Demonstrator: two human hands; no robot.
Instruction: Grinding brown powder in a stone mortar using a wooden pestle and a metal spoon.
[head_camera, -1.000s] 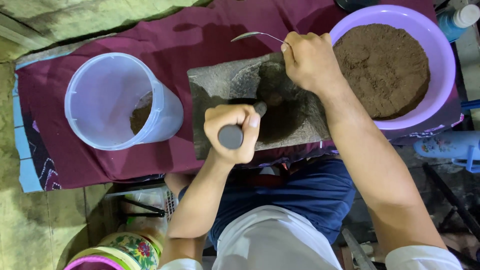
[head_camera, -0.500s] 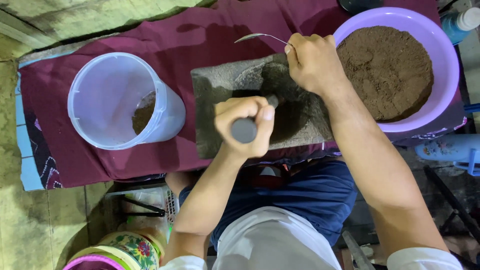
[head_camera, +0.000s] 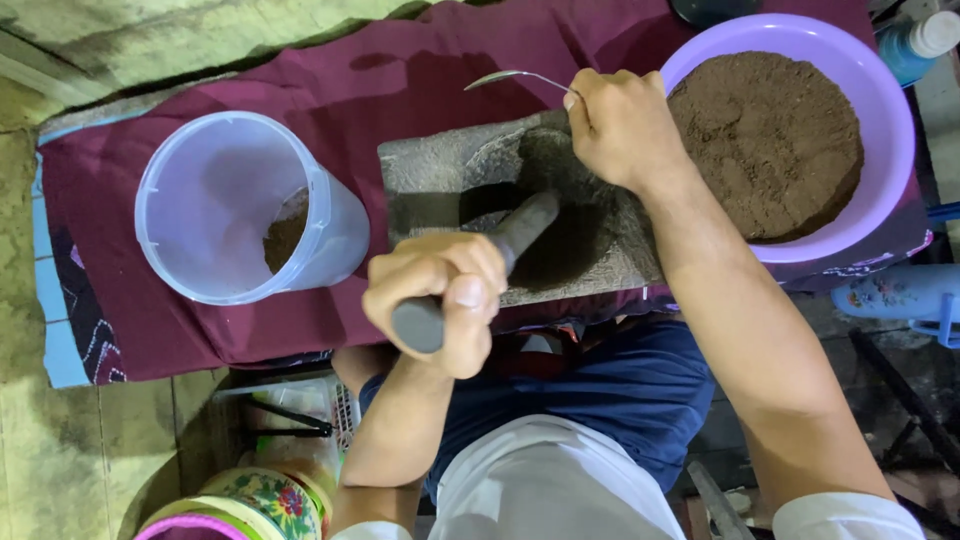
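My left hand grips a dark grey stone pestle by its near end, and the pestle's far tip rests in the hollow of a grey stone mortar slab. Dark brown powder lies in that hollow. My right hand rests on the slab's far right edge and holds a metal spoon, whose bowl points left above the slab. A purple basin heaped with brown powder sits just right of that hand.
A clear plastic jar with a little brown powder lies tilted on the maroon cloth to the left. A blue bottle stands at the top right. A flowered container sits by my knee at the bottom left.
My left hand has pulled the pestle back toward me and tilted it, so more of its shaft shows. My right hand and the spoon have stayed in place.
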